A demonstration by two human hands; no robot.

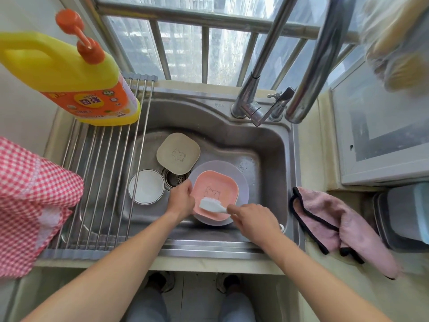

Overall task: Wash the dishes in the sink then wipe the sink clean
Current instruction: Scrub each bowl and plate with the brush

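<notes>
Left hand point(182, 197) grips the pink dish's point(216, 196) near-left edge, pinning it on the lavender plate point(242, 180) in the sink point(274, 145); right hand point(249, 219) wraps the white brush point(212, 204), bristles on the dish, scrubbing angle; beige dish point(178, 151) and white bowl point(146, 186) wait beside the drain.

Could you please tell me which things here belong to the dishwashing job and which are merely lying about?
In use: square pink plate, white dish brush, round lavender plate, square beige plate, white round bowl, steel sink.

Lying about: red checked cloth, grey lidded container.
</notes>
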